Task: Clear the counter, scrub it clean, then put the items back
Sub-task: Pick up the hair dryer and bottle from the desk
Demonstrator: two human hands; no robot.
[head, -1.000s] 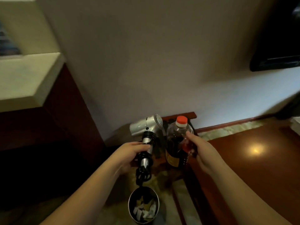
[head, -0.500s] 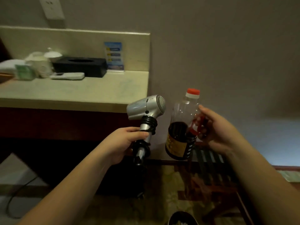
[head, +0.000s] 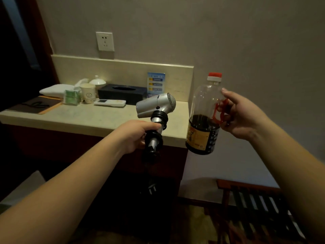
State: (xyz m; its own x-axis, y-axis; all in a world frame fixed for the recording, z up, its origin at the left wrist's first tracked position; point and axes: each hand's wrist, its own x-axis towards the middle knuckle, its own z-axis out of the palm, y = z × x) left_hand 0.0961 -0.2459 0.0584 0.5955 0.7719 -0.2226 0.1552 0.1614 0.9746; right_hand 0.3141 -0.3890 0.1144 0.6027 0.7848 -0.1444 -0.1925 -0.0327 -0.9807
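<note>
Counter (head: 84,118) now fills view at 10 o'clock; a sec ago floor & bin. Bottle (head: 204,120) at 3, right hand (head: 241,115) hooked thru handle. Dryer (head: 156,106) center, left hand (head: 137,134) clamped on grip. Prob. returning items.

Hair dryer (head: 156,107) left of bottle (head: 204,118), seemingly before the counter (head: 88,117).

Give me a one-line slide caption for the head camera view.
Left hand holds a silver hair dryer, right hand a dark-liquid bottle, before the counter.
</note>
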